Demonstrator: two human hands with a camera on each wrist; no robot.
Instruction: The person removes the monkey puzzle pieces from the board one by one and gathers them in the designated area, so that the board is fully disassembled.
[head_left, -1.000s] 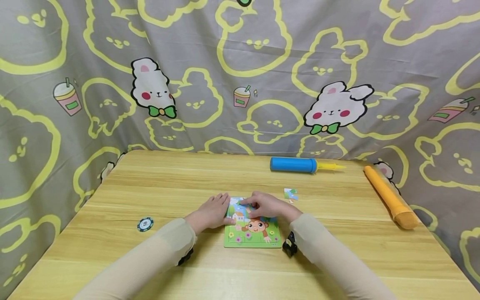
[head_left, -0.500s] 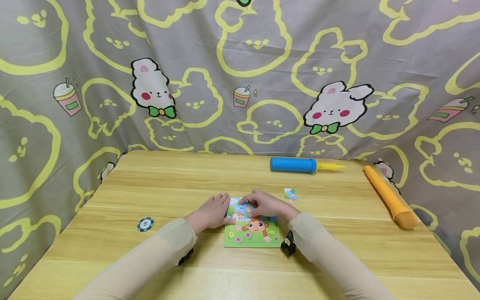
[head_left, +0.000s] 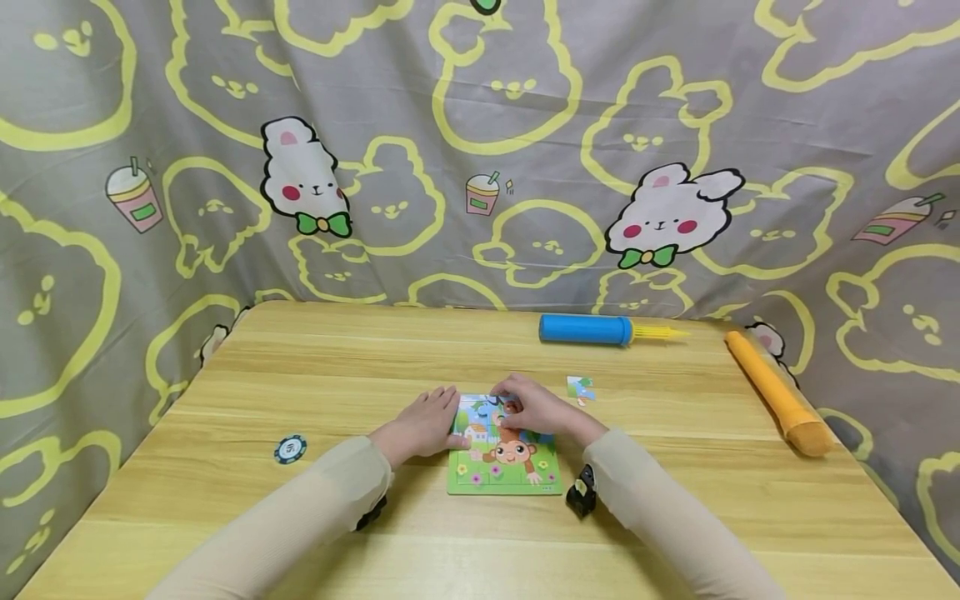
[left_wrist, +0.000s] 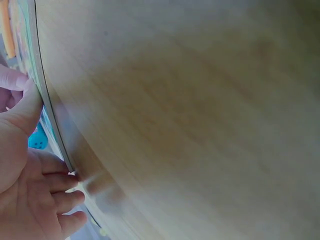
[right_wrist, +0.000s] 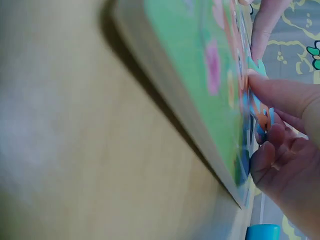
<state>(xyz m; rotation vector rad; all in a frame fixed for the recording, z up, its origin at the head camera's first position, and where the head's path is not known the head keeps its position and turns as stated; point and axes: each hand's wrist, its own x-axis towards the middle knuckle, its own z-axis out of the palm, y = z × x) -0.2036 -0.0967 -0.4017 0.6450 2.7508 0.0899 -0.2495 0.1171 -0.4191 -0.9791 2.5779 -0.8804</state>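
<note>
A jigsaw puzzle board (head_left: 506,477) with a monkey, a house and flowers lies on the table in front of me. My left hand (head_left: 422,425) rests along its left edge, fingers extended and thumb touching the board's surface. Over the board's upper part, my right hand (head_left: 536,408) pinches a puzzle piece (right_wrist: 263,117) between thumb and fingers. That piece, orange and blue, stands tilted up from the board in the right wrist view. Another puzzle piece (head_left: 581,388) lies loose on the table, just beyond the right hand.
A blue hand pump (head_left: 587,329) with a yellow nozzle lies at the back of the table. An orange tapered tube (head_left: 776,392) lies near the right edge. A poker chip (head_left: 290,449) sits to the left. Behind the table hangs a patterned curtain (head_left: 420,100).
My right hand's fingertips have moved a little right and away from me over the board's upper part. The left hand and the loose piece have stayed where they were.
</note>
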